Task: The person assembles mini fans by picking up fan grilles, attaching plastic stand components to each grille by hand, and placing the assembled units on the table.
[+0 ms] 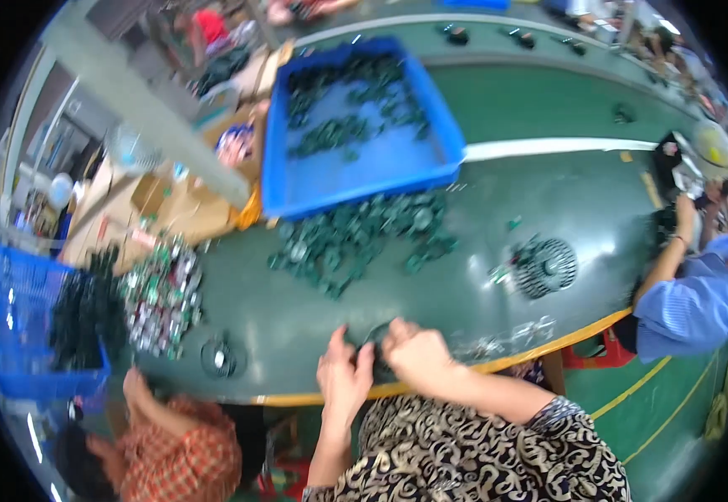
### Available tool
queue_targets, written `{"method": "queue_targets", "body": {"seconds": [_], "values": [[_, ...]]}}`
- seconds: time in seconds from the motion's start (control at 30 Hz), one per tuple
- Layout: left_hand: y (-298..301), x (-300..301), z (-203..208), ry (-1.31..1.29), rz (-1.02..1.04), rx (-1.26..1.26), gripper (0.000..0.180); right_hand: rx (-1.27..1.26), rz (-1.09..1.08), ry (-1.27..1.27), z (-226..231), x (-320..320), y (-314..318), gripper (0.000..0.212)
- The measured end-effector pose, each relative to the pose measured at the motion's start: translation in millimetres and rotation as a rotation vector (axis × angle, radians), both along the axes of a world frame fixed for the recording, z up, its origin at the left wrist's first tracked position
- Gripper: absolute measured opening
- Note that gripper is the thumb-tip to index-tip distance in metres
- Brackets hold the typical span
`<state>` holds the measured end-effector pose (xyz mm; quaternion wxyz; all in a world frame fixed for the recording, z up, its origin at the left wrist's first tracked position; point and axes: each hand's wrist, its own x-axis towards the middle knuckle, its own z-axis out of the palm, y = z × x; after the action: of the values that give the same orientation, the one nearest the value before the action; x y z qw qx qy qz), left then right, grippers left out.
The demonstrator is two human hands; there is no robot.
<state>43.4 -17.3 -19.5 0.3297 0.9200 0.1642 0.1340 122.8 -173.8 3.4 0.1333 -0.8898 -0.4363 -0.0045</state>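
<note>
The glossy green desk point(251, 305) curves around; at its six o'clock the right hand's point(418, 356) grip is curled closed on a small dark part point(375, 337), the left hand's point(345, 372) parted beside it. At two sits a ribbed, round grille point(546, 268).

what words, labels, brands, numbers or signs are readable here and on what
None can be read.
Blue tray: no legible text.
Black box at far right: pale patch, too blurred to tell.
Dark piece at the right hand: too blurred to tell.
</note>
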Motion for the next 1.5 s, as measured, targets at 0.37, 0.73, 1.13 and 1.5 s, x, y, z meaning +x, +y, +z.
{"method": "queue_targets", "body": {"seconds": [0.37, 0.73, 1.13, 1.5], "values": [[30, -1, 4, 0.027, 0.045, -0.533, 0.033, 0.298, 0.139, 0.263, -24, -14, -28, 0.041], [245, -81, -49, -0.181, 0.783, 0.854, 0.058, 0.542, -0.557, -0.242, 47, 44, -134, 0.023], [188, -82, -31, -0.133, 0.562, 0.090, 0.051, 0.320, -0.858, -0.281, 44, 58, -163, 0.034], [5, -33, 23, 0.052, 0.029, -0.400, 0.060, 0.459, -0.471, -0.126, 3, 100, -73, 0.029]]}}
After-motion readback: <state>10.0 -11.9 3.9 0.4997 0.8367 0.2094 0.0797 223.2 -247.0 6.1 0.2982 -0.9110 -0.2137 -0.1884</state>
